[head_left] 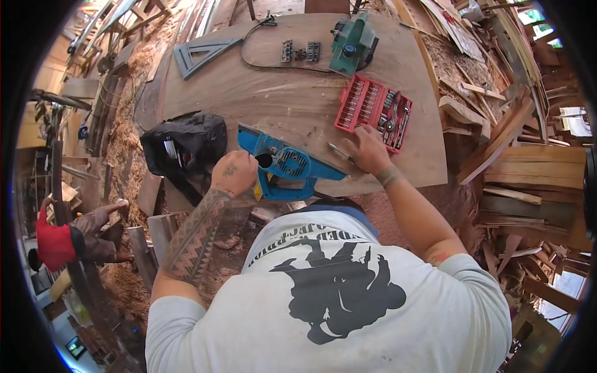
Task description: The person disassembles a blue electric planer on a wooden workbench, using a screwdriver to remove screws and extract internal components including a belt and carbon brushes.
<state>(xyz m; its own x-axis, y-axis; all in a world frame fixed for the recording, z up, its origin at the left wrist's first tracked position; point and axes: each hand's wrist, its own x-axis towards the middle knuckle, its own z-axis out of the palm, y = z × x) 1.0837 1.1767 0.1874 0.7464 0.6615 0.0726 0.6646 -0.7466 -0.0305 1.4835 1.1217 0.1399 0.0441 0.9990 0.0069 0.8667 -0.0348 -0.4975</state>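
A blue electric hand planer [292, 165] lies on its side at the table's near edge, its round dark opening and slotted grille facing up. My left hand [235, 173] is closed at its left end, the fingertips hidden from view. To the right, my right hand [369, 149] has its fingers apart, reaching over the near-left edge of a red socket set case [380, 102]. A slim screwdriver [339, 151] lies on the wood by my right thumb, its handle end close to the hand. Bits, sockets and a ratchet fill the opened case.
Left of the planer sits a black bag [186, 144]. Farther back on the wooden table [280, 99] are a grey speed square [202, 56], a black cable, dark metal parts [300, 52] and a green power tool [353, 45]. A person in red [59, 236] is far left, amid timber and shavings.
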